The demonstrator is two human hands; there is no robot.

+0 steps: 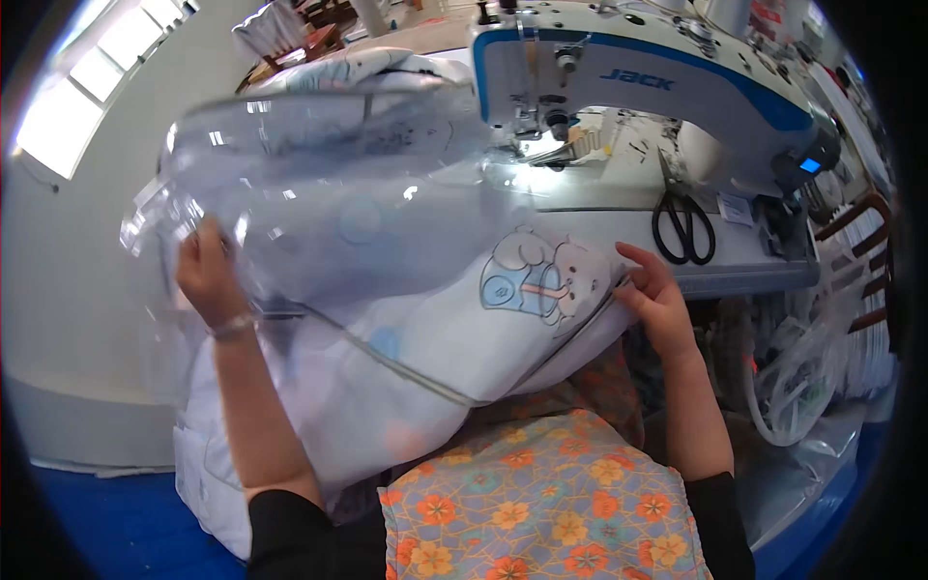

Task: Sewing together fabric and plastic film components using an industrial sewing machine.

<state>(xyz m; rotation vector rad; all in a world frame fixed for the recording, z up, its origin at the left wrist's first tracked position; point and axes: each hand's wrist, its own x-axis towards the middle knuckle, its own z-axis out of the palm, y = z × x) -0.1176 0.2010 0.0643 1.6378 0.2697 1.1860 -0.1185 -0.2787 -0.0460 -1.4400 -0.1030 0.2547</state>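
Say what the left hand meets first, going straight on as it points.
Left hand: most likely the clear plastic sheet, whose folds already surround its fingers; blur and see-through layers leave depth unclear.

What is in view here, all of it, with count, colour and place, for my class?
Blue-trimmed sewing machine: one, white, upper right.
Black-handled metal scissors: one pair, black, on the table.
Flat sewing table: one, pale grey, beneath the machine.
Cartoon-printed fabric with grey piping: one, white, centre.
Transparent plastic sheet: one, colourless, upper left, over the fabric.
Crumpled plastic film: count unclear, clear, lower right.
Wooden chairs: at least two, brown, top left, right edge.
Paned window: one, bright white, upper left.
Plain wall: one, white, left.
Smooth floor: one, blue, lower left.
Flowered cloth: one, purple-grey and orange, lower centre.
Left grip: one, bare, on the plastic sheet.
Right grip: one, bare, at the fabric's edge.
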